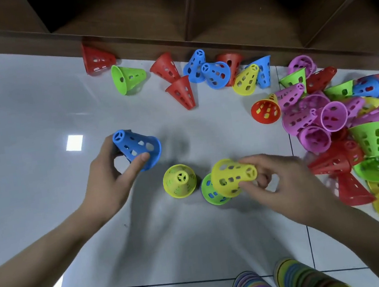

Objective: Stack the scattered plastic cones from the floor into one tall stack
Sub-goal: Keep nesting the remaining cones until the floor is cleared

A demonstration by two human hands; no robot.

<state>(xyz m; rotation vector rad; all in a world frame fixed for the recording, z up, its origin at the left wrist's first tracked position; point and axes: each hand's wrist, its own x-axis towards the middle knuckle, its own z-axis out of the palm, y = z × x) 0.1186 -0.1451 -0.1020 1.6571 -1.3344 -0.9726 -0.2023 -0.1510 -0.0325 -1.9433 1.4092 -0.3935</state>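
Observation:
My left hand (112, 177) grips a blue perforated cone (138, 148), tilted with its narrow tip up-left, held above the floor. My right hand (280, 179) holds a yellow cone (231, 176) by its narrow end, lying sideways over a green cone (209, 193) that stands on the tile. An upright yellow cone (180, 181) stands on the floor between my hands. Many loose cones lie scattered: a big mixed pile (343, 125) of purple, red, green, yellow and blue at right, and a row of red, green and blue ones (173, 72) along the shelf base.
A brown wooden shelf unit (164, 12) runs across the top, its base meeting the glossy white tile floor (31, 113). Two stacks of coloured flat discs (278, 285) sit at the bottom edge near my right forearm.

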